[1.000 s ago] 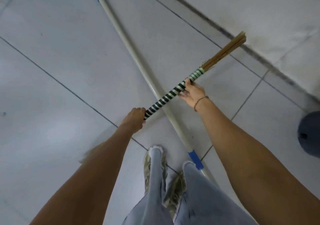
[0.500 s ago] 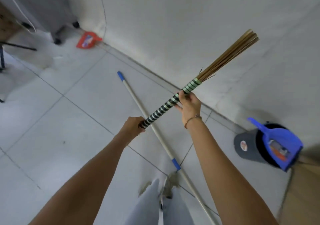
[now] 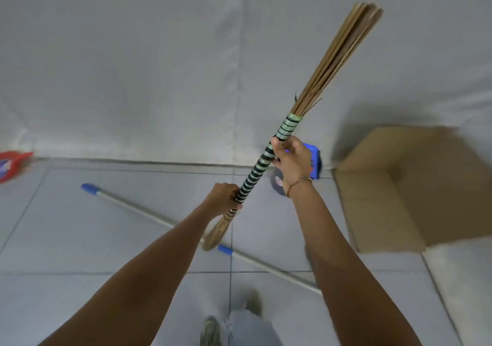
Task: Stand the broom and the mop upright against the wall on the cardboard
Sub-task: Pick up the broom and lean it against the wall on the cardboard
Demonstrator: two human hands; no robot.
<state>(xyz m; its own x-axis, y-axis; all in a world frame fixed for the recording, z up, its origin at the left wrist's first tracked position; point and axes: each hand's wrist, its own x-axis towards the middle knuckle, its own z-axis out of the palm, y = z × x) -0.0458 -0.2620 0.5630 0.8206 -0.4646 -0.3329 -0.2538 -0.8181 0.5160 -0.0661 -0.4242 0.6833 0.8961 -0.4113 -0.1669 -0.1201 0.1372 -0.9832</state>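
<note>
I hold a stick broom [image 3: 330, 63] tilted steeply in the air, its straw bundle pointing up to the right in front of the white wall. My left hand [image 3: 223, 196] grips the low end of its black-and-green striped handle, and my right hand [image 3: 291, 158] grips the handle higher up. The mop's white pole [image 3: 138, 214] with blue ends lies flat on the tiled floor below my arms; its head is out of sight. A flattened brown cardboard [image 3: 415, 194] lies on the floor against the wall at the right.
A blue dustpan [image 3: 315, 163] sits on a dark bin [image 3: 277, 183] by the wall, just behind my right hand and left of the cardboard. A red dustpan [image 3: 12, 163] lies at the far left by the wall. My shoes show at the bottom.
I have straightened up and turned toward the wall, raising the broom from near-level to steeply tilted. The cardboard has come into view at the right. Both hands keep their grip.
</note>
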